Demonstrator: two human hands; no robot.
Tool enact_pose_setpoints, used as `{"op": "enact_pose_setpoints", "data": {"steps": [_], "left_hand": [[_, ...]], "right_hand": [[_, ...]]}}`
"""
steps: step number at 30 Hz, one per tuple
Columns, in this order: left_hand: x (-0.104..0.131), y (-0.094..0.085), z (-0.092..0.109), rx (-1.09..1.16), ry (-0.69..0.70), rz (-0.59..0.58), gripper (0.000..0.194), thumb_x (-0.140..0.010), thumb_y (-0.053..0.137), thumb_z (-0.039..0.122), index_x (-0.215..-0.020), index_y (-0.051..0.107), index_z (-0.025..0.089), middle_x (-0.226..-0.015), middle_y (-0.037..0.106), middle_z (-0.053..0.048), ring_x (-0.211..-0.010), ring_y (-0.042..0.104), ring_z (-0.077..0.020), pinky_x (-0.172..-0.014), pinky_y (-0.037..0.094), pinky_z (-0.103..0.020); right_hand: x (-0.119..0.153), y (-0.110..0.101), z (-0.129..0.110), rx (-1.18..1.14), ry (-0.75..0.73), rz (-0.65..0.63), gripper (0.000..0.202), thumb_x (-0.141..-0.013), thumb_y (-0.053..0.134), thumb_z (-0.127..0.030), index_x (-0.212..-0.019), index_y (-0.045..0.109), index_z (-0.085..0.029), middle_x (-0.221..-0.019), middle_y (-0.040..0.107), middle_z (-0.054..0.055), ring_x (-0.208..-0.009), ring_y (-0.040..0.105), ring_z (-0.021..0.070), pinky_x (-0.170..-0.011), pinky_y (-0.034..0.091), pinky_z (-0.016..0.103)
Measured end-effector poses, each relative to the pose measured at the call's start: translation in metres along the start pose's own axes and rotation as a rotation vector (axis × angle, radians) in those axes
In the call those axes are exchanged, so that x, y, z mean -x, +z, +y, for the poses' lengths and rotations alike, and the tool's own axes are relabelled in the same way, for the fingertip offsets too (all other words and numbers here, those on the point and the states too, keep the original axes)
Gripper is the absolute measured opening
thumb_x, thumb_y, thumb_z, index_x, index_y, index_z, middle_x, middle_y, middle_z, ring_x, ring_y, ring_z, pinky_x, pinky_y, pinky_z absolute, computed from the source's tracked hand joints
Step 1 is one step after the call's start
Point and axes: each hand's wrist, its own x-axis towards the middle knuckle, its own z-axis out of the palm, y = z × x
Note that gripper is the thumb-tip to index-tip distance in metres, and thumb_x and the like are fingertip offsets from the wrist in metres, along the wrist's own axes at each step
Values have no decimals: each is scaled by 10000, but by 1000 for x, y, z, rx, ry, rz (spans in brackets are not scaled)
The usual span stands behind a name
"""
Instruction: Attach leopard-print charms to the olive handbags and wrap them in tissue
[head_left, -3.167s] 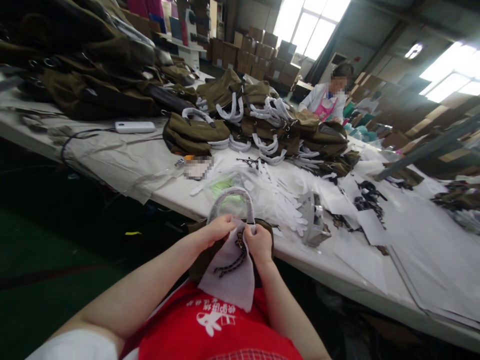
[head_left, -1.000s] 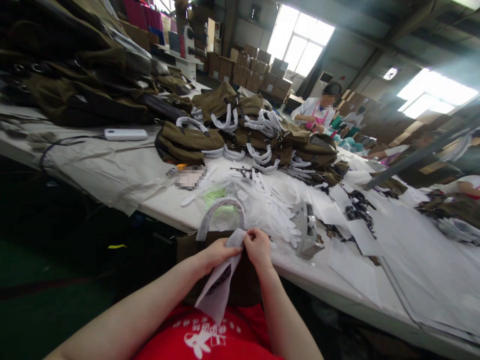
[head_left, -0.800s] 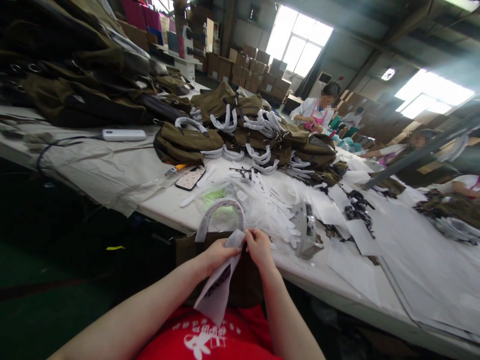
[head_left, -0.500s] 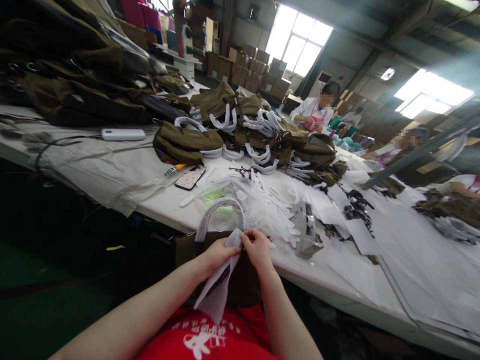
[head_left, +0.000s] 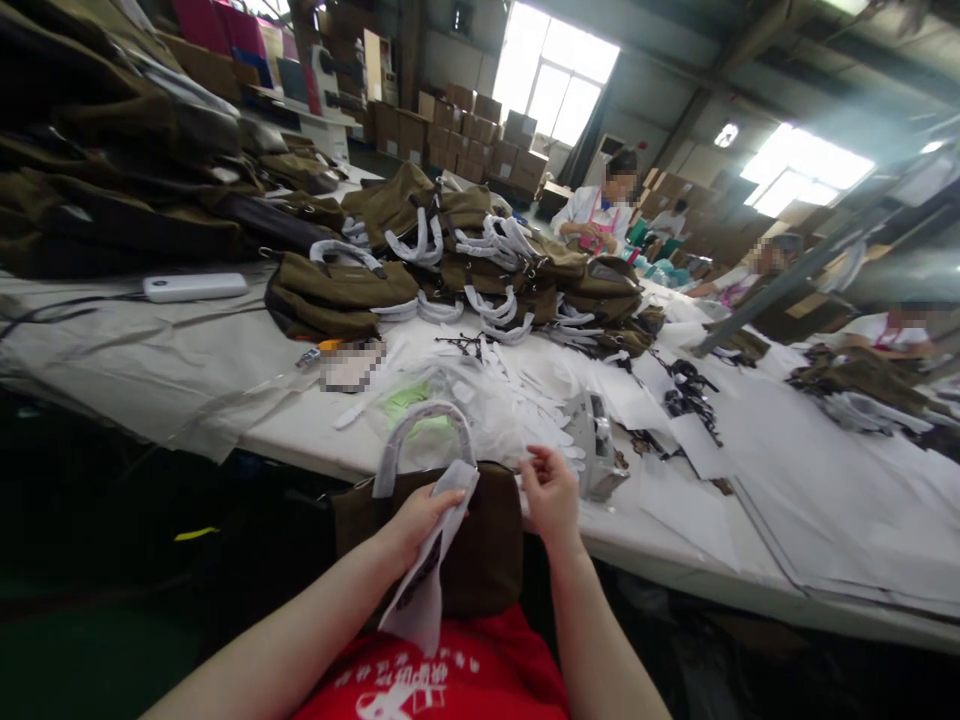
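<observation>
An olive-brown handbag leans upright at the table edge in front of me, its raised handle wrapped in pale sheeting. My left hand pinches a white wrapping sheet against the bag's upper side, and the sheet's loose end with dark print hangs down over my red shirt. Off to the right of the bag, my right hand is raised apart from the sheet, fingers loosely bent with nothing visible in them. Just beyond it stands a grey metal tape dispenser.
Clear plastic and white strips lie behind the bag. A phone and a white power bank rest to the left. Piled olive bags line the far side. Co-workers sit beyond; a slanted pole crosses on the right.
My right hand has let go of the white sheet and moved right, toward the tape dispenser. My left hand still grips the sheet. The view has turned slightly right.
</observation>
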Motion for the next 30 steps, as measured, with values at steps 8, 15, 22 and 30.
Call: {"op": "enact_pose_setpoints", "data": {"steps": [8, 15, 22, 30], "left_hand": [[-7, -4, -3, -51, -50, 22, 368, -559, 834, 381, -775, 674, 129, -566, 671, -23, -472, 559, -133, -459, 411, -218], [-9, -3, -4, -65, -90, 34, 363, -559, 843, 374, -775, 677, 134, -568, 673, -24, -441, 558, -133, -425, 420, -213], [-9, -2, -4, -51, -69, 33, 317, -591, 818, 362, -778, 691, 140, -589, 683, -26, -476, 569, -139, -454, 415, -220], [-6, -1, -3, -66, -31, 33, 405, -539, 830, 396, -800, 682, 124, -604, 671, -38, -495, 560, -148, -485, 389, -243]], "right_hand": [[-57, -148, 53, 265, 183, 303, 347, -752, 569, -486, -783, 717, -174, -803, 686, 88, -782, 596, 222, -736, 464, 333], [-60, -141, 72, 57, 243, 183, 426, -615, 684, -551, -706, 733, -137, -669, 700, 57, -654, 626, 196, -645, 491, 307], [-29, -150, 72, 31, 267, 288, 391, -640, 717, -526, -736, 718, -147, -788, 728, 75, -779, 661, 218, -707, 498, 298], [-19, -151, 91, 93, 471, 212, 341, -631, 688, -494, -669, 663, -157, -581, 682, 72, -481, 626, 179, -467, 455, 271]]}}
